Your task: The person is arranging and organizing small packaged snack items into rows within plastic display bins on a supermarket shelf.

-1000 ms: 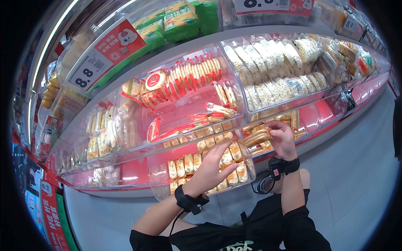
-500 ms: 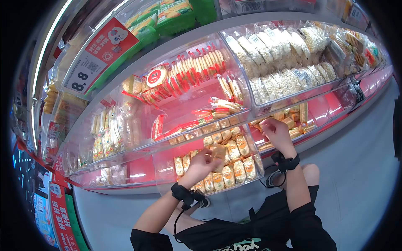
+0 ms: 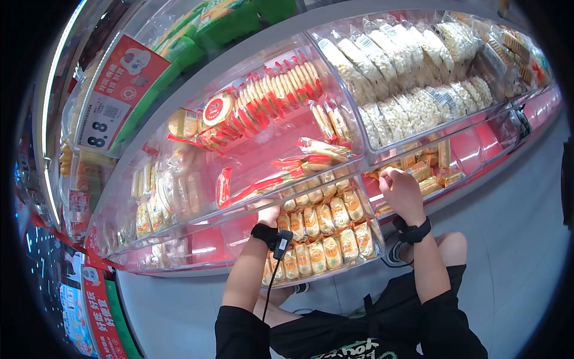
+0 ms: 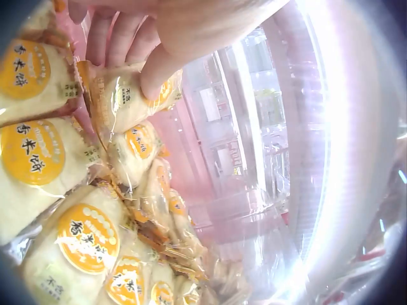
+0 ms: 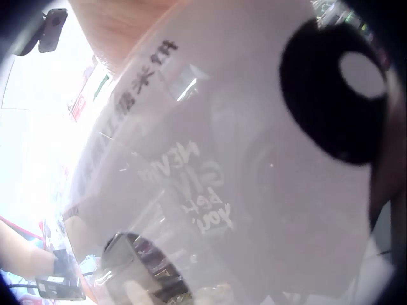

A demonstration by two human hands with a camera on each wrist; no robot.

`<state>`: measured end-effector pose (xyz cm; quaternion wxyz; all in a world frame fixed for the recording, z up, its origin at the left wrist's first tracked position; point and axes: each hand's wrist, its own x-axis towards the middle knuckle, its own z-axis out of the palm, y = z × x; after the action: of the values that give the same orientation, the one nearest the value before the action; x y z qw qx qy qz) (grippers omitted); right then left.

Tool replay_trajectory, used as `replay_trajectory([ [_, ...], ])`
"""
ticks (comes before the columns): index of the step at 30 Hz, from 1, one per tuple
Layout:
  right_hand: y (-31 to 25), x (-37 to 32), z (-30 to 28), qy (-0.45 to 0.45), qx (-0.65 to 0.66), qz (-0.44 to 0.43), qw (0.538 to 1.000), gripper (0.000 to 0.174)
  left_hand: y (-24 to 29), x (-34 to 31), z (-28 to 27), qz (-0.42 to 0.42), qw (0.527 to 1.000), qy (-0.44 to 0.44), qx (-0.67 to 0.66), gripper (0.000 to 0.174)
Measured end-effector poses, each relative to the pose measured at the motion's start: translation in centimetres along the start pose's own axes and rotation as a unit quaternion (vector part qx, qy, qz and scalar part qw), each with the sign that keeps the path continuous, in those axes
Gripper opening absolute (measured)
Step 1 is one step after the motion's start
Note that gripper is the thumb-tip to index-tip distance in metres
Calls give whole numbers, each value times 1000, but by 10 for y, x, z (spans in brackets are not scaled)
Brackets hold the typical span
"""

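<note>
My left hand reaches to the left end of a clear bin of gold-wrapped rice crackers, partly behind the upper bin's clear edge. In the left wrist view its thumb and fingers pinch one wrapped rice cracker with an orange round label. Other rice crackers stand in rows beside it. My right hand, fingers bent, is at the near left side of a lower bin with wrapped snacks. Its fingertips are out of sight in the right wrist view, where a pale glossy panel fills most of the picture.
Above are bins of red-wrapped round crackers and white puffed rice cakes. The upper bin's clear front lip overhangs the left hand. A price sign hangs at upper left. Grey floor lies at right.
My left hand, over the rows with a wrapped cracker half a second ago, has moved to their left end. The right hand, at a bunch of wrapped snacks a second ago, now has none visible in it.
</note>
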<state>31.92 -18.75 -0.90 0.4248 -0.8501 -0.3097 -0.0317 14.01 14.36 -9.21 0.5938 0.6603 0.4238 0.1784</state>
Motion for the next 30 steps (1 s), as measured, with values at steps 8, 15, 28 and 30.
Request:
replay_trajectory([
  [8, -5, 2, 0, -10, -19, 15, 1000, 13, 10, -7, 4, -3, 963, -9, 268, 14],
  [15, 0, 3, 4, 18, -35, 5, 999, 12, 34, -33, 15, 124, 892, 0, 435, 34],
  [28, 12, -2, 12, 9, -198, -42, 979, 20, 42, -47, 19, 168, 866, -34, 470, 43],
  [30, 12, -3, 13, 14, -230, -29, 973, 21, 33, -46, 16, 158, 865, -26, 475, 43],
])
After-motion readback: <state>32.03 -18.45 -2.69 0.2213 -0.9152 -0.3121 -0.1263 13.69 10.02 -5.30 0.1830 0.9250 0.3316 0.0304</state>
